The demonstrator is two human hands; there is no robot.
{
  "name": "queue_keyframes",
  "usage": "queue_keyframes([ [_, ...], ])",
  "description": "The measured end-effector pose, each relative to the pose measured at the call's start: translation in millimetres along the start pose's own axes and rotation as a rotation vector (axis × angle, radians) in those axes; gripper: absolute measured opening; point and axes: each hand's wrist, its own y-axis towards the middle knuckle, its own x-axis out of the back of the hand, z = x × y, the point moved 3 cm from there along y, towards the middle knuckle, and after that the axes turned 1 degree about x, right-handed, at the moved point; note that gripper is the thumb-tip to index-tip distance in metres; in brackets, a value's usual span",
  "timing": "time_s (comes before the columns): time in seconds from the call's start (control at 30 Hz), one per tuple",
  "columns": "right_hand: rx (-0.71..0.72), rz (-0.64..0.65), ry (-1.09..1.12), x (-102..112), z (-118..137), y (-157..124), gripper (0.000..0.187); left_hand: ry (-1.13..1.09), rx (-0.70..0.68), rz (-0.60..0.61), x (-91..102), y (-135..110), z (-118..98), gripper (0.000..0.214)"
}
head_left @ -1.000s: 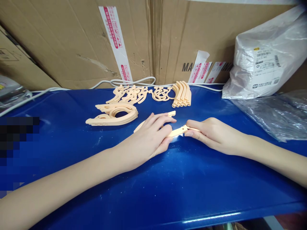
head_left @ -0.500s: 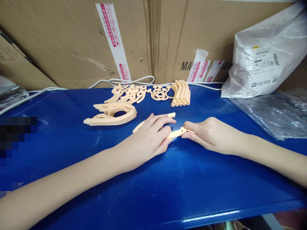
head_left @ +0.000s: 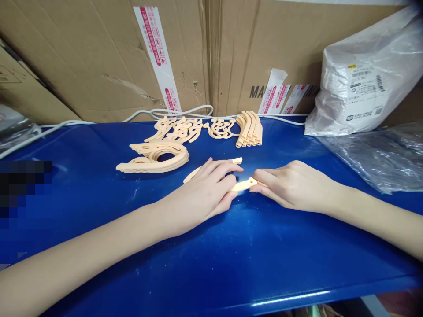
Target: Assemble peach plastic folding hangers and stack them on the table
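Note:
My left hand (head_left: pixel 206 189) is wrapped over a cream plastic hanger arm (head_left: pixel 242 186), whose end with a small round hole sticks out past the thumb. On that end my right hand (head_left: pixel 294 185) pinches with thumb and forefinger. Whatever small piece lies inside the right pinch is mostly hidden. Beneath the left fingers lies a second cream curved piece (head_left: pixel 237 161); its tips show on both sides of the hand, its middle is covered. Both hands are just above the blue tabletop (head_left: pixel 198 273).
Behind the left hand sits a stack of cream folding hangers (head_left: pixel 155 165). Farther back are loose curved pieces (head_left: pixel 180 128), small hook-shaped pieces (head_left: pixel 220 128) and a row of hanger arms (head_left: pixel 250 127). A white cable (head_left: pixel 132 115), cardboard boxes (head_left: pixel 99 57) and a plastic-wrapped parcel (head_left: pixel 357 88) line the back.
My right fingers have shifted slightly over the arm's end, and the thin piece that showed between them is now largely covered. The left hand has hardly moved.

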Motion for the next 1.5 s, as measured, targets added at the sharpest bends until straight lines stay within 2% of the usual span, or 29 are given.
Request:
queue_keyframes([
  [0.23,0.044,-0.077,-0.125,0.3,0.4,-0.1,0.043,-0.006,-0.005,0.002,-0.2,-0.6,-0.1,0.019],
  [1.07,0.045,-0.08,-0.141,1.9,1.2,0.6,0.041,-0.058,0.022,0.012,1.2,-2.0,0.5,0.02],
  [1.5,0.112,-0.1,-0.244,4.7,3.2,0.1,0.039,-0.035,0.023,0.048,1.1,-2.3,0.2,0.022],
])
